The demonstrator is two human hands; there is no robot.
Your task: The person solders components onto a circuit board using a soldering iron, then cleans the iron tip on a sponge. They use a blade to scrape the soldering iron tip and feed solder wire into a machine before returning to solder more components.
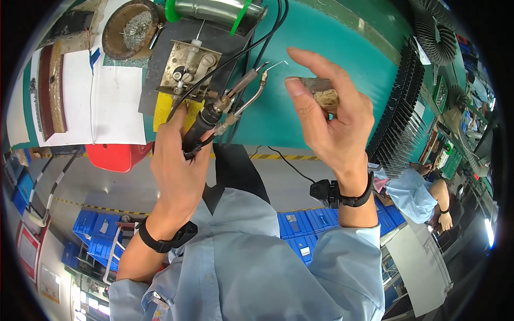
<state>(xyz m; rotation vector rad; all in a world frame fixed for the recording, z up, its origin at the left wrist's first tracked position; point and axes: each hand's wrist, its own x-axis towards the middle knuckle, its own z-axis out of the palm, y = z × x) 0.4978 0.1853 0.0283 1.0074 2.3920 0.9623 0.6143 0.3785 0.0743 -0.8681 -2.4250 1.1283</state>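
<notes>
The left hand grips the iron, its tip and curved tube pointing up and right above the green tabletop, beside the metal fixture. The right hand clasps a block, forefinger extended, near the tip. Beyond the fixture lies a spool; leftward stands a bowl of silvery bits.

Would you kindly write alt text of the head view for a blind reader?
A person's left hand grips a soldering iron at a green bench; the right hand holds a small grey-and-tan piece. Beyond the left hand are a metal fixture and a bowl of metal bits.
</notes>
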